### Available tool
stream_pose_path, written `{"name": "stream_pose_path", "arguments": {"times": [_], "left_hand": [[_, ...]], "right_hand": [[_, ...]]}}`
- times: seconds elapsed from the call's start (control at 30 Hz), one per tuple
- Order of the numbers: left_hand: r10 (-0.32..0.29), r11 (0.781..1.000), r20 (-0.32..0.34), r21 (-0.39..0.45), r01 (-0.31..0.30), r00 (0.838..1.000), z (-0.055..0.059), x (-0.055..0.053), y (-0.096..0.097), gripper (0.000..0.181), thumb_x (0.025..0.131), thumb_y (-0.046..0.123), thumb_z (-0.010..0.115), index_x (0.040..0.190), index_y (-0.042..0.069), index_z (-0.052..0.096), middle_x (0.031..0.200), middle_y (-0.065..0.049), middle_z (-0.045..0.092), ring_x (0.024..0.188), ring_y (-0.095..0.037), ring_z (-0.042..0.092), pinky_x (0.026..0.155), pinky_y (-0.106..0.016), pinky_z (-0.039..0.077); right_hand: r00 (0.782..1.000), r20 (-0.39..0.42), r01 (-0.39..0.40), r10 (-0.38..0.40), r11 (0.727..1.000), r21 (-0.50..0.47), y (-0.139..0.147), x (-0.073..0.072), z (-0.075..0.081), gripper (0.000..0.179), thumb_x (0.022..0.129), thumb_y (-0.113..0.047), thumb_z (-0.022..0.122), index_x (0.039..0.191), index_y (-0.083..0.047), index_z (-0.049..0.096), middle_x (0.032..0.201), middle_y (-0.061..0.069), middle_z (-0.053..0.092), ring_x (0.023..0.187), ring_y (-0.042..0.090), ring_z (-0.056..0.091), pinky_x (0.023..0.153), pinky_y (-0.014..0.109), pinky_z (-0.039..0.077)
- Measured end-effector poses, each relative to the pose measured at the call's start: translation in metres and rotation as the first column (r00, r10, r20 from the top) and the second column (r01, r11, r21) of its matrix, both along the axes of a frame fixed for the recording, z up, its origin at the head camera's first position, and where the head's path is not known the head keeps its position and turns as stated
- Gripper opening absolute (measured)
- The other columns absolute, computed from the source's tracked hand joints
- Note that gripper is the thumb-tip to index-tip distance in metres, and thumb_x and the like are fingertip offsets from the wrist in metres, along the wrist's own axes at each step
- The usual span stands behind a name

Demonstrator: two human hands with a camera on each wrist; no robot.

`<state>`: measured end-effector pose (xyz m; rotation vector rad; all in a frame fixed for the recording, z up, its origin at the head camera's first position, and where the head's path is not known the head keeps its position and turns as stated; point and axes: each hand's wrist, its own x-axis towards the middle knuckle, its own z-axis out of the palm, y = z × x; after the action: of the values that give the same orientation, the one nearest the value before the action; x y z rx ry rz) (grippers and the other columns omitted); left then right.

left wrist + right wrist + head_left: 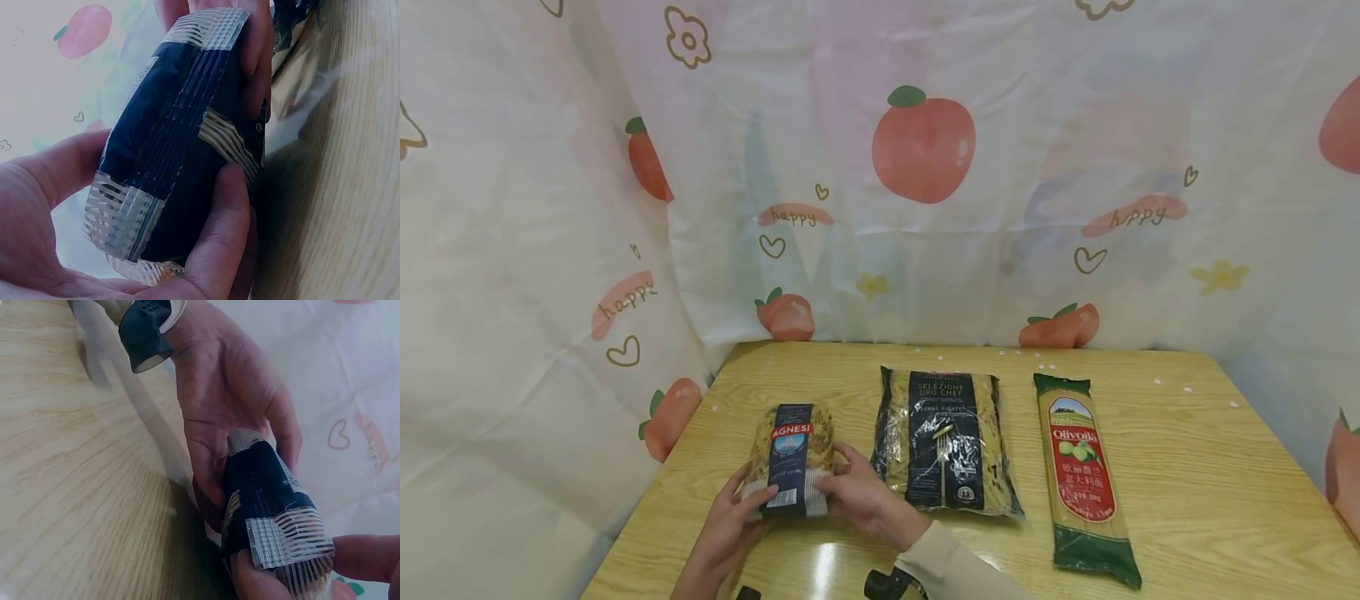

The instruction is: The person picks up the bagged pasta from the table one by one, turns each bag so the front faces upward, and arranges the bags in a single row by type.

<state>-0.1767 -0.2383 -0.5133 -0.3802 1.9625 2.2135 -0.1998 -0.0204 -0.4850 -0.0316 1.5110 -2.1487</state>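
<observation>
A small pasta bag (792, 467) with a dark blue band and a red AGNESI label is gripped from both sides at the left of the table. My left hand (733, 517) holds its lower left, thumb on the front. On the opposite side my right hand (861, 496) pinches the lower right edge. In the left wrist view the bag's folded end (169, 137) faces the camera, with left fingers curled under it. The right wrist view shows the same striped bag (269, 500) between both hands, close over the wood.
A larger penne bag (943, 446) lies just right of my right hand. Farther right lies a long spaghetti pack (1078, 475) with green ends. A fruit-printed curtain (917, 250) hangs behind the wooden table (1195, 467). Small white bits dot the table's far side.
</observation>
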Motion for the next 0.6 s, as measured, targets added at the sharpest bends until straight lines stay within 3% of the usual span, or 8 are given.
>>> {"name": "stream_pose_path", "arguments": {"times": [0.13,0.37,0.6], "left_hand": [[0.0,1.0,-0.005,0.007,0.0,1.0,0.001,-0.005,0.001,0.081,0.1,0.01,0.063,0.164,0.004,0.014,0.138,-0.022,0.052,0.105,-0.017,0.065,0.088,-0.042,0.06],[-0.003,1.0,-0.009,0.008,0.003,1.0,0.003,-0.018,0.003,0.086,0.099,0.011,0.064,0.162,0.003,0.006,0.144,-0.029,0.04,0.106,-0.018,0.064,0.087,-0.039,0.059],[0.004,1.0,-0.001,-0.009,-0.004,1.0,0.006,-0.026,0.006,0.085,0.099,0.011,0.065,0.16,0.0,0.008,0.143,-0.03,0.042,0.104,-0.019,0.065,0.084,-0.037,0.059]], "right_hand": [[1.0,-0.006,0.01,-0.01,1.0,0.004,0.0,-0.003,-0.001,0.081,0.097,0.006,0.059,0.163,-0.001,0.013,0.137,0.032,0.056,0.105,0.032,0.073,0.093,0.051,0.061],[1.0,-0.002,0.026,-0.026,1.0,0.016,0.001,-0.011,0.001,0.081,0.098,0.005,0.059,0.163,-0.001,0.012,0.139,0.033,0.052,0.102,0.03,0.072,0.09,0.05,0.062],[1.0,-0.018,0.027,-0.026,0.998,0.055,0.002,-0.017,0.003,0.08,0.098,0.005,0.059,0.163,0.0,0.013,0.134,0.033,0.056,0.096,0.03,0.072,0.085,0.051,0.063]]}}
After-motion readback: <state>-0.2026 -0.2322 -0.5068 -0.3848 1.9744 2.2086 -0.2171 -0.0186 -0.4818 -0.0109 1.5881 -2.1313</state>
